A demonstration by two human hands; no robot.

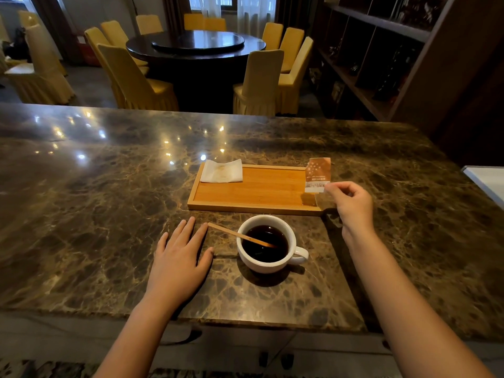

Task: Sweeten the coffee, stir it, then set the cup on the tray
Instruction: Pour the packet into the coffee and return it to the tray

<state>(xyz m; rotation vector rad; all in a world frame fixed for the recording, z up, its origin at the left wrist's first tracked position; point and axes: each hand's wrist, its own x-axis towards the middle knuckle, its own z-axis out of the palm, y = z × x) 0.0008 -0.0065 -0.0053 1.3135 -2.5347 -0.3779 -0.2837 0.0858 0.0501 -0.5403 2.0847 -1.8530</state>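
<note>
Pinching orange sachet (317, 174) in right hand (351, 203), left hand (180, 257) flat, cup (268, 245) dark-filled.

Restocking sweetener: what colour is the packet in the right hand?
Orange-brown with a white band, sugar packet, head view.

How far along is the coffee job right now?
Done: the stir stick already leans in the coffee cup. In hand: the right hand pinches a sugar packet over the tray's right end; whether it is emptied, I can't tell. The left hand lies flat. Left: the cup sits on the counter, not on the tray.
</note>
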